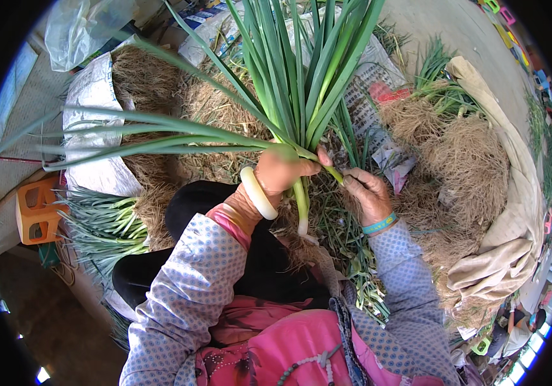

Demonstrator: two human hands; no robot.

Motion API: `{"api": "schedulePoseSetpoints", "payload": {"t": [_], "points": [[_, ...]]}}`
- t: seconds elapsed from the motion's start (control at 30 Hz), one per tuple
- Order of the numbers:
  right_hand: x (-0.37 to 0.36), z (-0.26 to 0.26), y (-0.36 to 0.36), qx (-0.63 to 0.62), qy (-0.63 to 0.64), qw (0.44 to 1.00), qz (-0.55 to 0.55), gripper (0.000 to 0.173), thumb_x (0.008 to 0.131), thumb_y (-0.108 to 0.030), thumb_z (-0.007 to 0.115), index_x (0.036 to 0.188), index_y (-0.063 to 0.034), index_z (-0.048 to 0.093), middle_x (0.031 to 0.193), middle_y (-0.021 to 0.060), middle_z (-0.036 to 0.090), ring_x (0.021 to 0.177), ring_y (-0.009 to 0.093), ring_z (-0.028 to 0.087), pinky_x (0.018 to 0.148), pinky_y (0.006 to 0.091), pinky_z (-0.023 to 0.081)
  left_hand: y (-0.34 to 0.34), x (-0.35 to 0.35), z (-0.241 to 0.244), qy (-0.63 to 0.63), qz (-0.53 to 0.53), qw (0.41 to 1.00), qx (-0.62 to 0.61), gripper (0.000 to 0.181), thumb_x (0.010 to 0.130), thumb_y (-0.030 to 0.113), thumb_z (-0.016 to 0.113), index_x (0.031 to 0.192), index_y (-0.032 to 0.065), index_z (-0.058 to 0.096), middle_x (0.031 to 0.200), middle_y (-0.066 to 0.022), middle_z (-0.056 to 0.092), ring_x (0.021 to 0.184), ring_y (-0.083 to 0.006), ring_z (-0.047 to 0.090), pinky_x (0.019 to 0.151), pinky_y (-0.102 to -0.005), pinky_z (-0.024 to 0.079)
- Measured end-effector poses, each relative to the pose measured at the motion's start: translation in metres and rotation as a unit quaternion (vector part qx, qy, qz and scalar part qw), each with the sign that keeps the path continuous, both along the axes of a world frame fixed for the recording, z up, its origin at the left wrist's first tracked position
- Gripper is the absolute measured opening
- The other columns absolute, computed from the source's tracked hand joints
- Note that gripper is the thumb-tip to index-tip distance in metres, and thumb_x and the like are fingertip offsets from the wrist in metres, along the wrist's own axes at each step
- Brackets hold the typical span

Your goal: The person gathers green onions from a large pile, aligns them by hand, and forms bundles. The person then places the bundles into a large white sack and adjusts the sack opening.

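Observation:
My left hand (280, 169), with a pale bangle at its wrist, is closed around a bunch of green onions (290, 87). Their long green leaves fan upward and to the left, and a white stem end with roots hangs below the hand. One green onion stem (334, 174) slants down to the right from the bunch. My right hand (366, 193) pinches the lower end of that stem between thumb and fingers. Beneath both hands lie loose green leaves and peelings (353, 241).
Rooty green onions (468, 159) are heaped at the right beside a beige cloth (493, 275). At the left are a white woven sack (95, 120) of rooty onions, a pile of green onions (116, 222) and an orange plastic stool (39, 212). People sit at the far lower right.

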State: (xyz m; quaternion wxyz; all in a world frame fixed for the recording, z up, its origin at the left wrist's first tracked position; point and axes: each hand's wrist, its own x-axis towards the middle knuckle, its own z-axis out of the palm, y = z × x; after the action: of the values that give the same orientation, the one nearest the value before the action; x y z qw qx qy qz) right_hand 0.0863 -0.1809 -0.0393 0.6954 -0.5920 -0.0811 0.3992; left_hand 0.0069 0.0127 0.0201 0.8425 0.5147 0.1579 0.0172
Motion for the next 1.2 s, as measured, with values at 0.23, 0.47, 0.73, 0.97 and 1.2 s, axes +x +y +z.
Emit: {"api": "schedulePoseSetpoints", "payload": {"t": [0.23, 0.47, 0.73, 0.97, 1.2], "points": [[-0.013, -0.013, 0.023, 0.047, -0.054, 0.986, -0.151, 0.019, 0.082, -0.001, 0.054, 0.099, 0.0002, 0.062, 0.091, 0.0081, 0.063, 0.081, 0.015, 0.059, 0.074, 0.0285, 0.048, 0.001, 0.000, -0.001, 0.011, -0.015, 1.000, -0.021, 0.015, 0.069, -0.002, 0.060, 0.084, 0.0030, 0.062, 0.082, -0.0041, 0.061, 0.085, -0.0154, 0.056, 0.083, -0.0277, 0.040], [0.002, -0.027, 0.035, 0.096, 0.146, 0.923, -0.342, 0.019, 0.084, -0.006, 0.055, 0.103, -0.0034, 0.058, 0.082, 0.0074, 0.061, 0.076, 0.020, 0.061, 0.068, 0.0374, 0.052, 0.002, -0.001, -0.003, 0.023, 0.034, 0.998, -0.045, 0.017, 0.068, -0.001, 0.059, 0.084, 0.0031, 0.062, 0.081, -0.0038, 0.061, 0.078, -0.0150, 0.054, 0.077, -0.0265, 0.040], [-0.054, -0.119, -0.102, -0.253, 0.026, 0.967, -0.009, 0.020, 0.089, -0.021, 0.048, 0.094, -0.0041, 0.056, 0.070, 0.0087, 0.054, 0.059, 0.020, 0.052, 0.061, 0.0367, 0.047, 0.011, -0.002, -0.010, 0.119, 0.139, 0.978, -0.104, 0.016, 0.069, -0.001, 0.057, 0.085, 0.0023, 0.061, 0.084, -0.0060, 0.063, 0.081, -0.0158, 0.051, 0.079, -0.0259, 0.038], [-0.004, -0.165, -0.147, -0.486, -0.096, 0.868, -0.030, 0.028, 0.085, -0.022, 0.050, 0.104, -0.0035, 0.061, 0.085, 0.0163, 0.063, 0.073, 0.026, 0.058, 0.068, 0.0401, 0.047, 0.008, 0.002, -0.015, 0.192, 0.182, 0.953, -0.147, 0.009, 0.073, 0.004, 0.059, 0.079, -0.0020, 0.056, 0.072, -0.0102, 0.058, 0.061, -0.0198, 0.055, 0.067, -0.0349, 0.050], [0.014, -0.238, -0.096, -0.608, -0.172, 0.774, 0.022, 0.036, 0.085, -0.014, 0.049, 0.121, -0.0074, 0.050, 0.115, 0.0146, 0.055, 0.102, 0.028, 0.054, 0.088, 0.0397, 0.044, 0.013, -0.004, -0.010, 0.246, 0.288, 0.923, -0.069, 0.010, 0.071, 0.000, 0.061, 0.079, 0.0003, 0.053, 0.063, -0.0068, 0.052, 0.053, -0.0166, 0.050, 0.051, -0.0302, 0.047]]}}
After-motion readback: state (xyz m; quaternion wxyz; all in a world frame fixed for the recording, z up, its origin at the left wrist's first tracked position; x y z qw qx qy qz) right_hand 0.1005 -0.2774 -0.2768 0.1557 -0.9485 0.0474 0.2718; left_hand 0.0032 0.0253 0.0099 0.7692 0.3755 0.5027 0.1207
